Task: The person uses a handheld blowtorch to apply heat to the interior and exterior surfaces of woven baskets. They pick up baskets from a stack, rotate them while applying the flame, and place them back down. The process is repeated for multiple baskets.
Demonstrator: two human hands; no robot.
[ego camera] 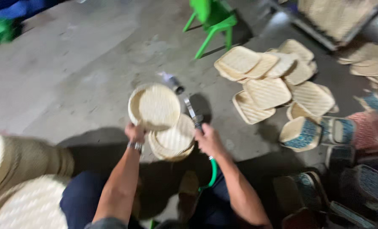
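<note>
From the head camera, the person sat over a bare concrete floor (70, 76) with both forearms stretched forward. The left hand (134, 132) was closed on the lower edge of a round woven tray (155, 106), holding it tilted up so that its pale inside faced the camera. A wristwatch (135, 146) sat on that wrist. Just below and to the right of the raised tray, a small stack of round trays (174, 144) rested between the two hands, partly covered by the raised one.

The right hand (208, 140) was wrapped around the handle of a metal tool (192, 112), whose thin end stood up just beside the right edge of the trays. A green hose (213, 171) ran down from under that hand toward the person's lap.

Farther right, a heap of square woven trays (273, 80) lay spread on the floor, well apart from the hands. Beside them stood woven baskets with blue patterns (301, 133). A green plastic chair (212, 21) stood at the top of the view. At the lower left, large round woven trays (27, 203) lay near the person's knee, blurred.
</note>
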